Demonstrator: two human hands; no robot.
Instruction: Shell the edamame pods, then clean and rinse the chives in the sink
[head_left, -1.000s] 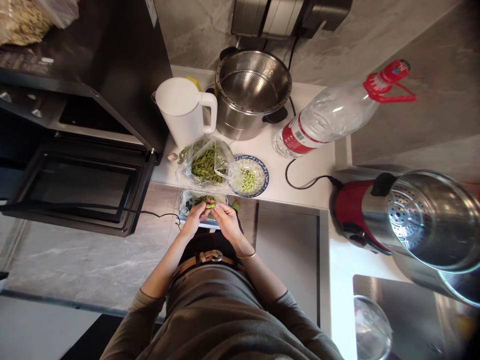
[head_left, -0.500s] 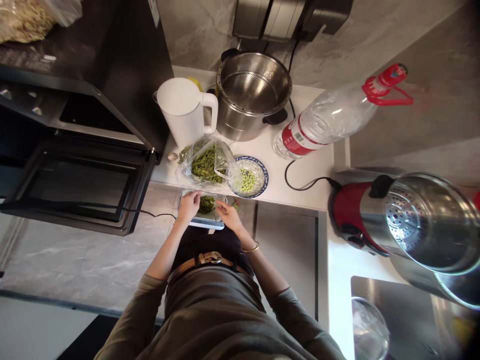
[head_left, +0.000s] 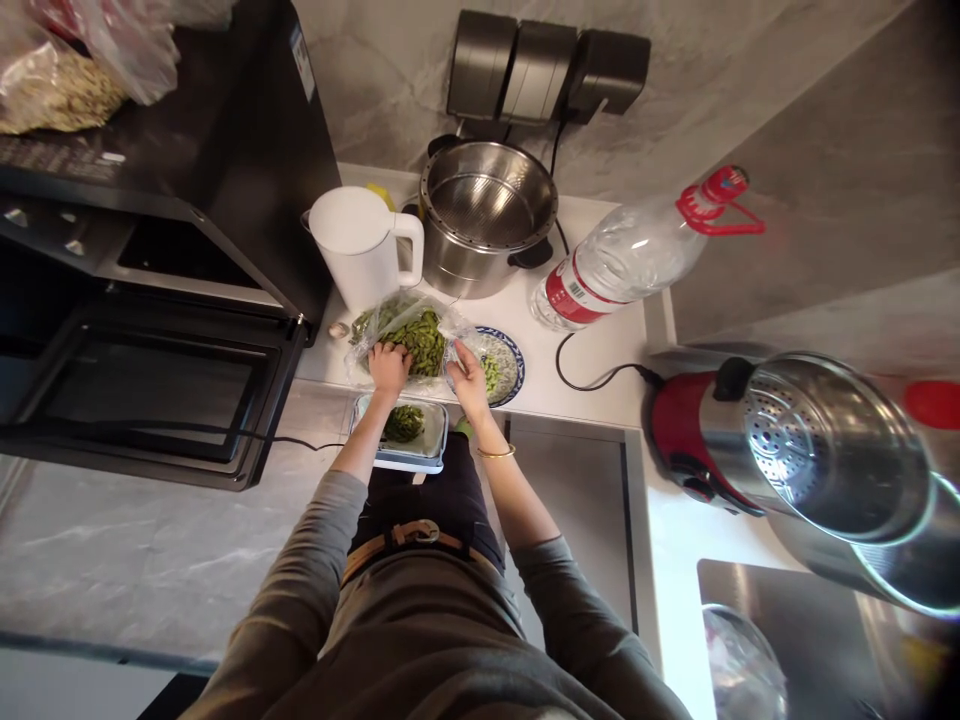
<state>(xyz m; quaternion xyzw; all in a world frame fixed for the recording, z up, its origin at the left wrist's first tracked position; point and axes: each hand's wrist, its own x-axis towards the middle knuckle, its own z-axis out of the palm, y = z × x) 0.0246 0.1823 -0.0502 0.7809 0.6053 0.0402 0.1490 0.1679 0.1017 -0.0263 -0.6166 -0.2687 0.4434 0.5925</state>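
Pods (head_left: 426, 340) are heaped in a bag (head_left: 360, 367) on the surface (head_left: 596, 398), likely light, best pinched mid-length; left hand (head_left: 390, 367) is curled over them, right hand (head_left: 469, 383) placed at the bag's edge; grips cannot be told.

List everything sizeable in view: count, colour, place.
Bag of pods: 1, clear, on counter
Plate: 1, blue-rimmed, right of bag
Bin: 1, pale blue, below counter
Pitcher: 1, white, behind bag
Pot: 1, silver, beside pitcher
Bottle: 1, clear, beside pot
Wall boxes: 3, dark, top
Oven: 1, black, left
Plastic bags: 2+, clear, atop oven
Appliance: 1, red/silver, right
Sink: 1, grey, lower right
Left hand: 1, bare, on bag
Right hand: 1, bare, at bag's edge
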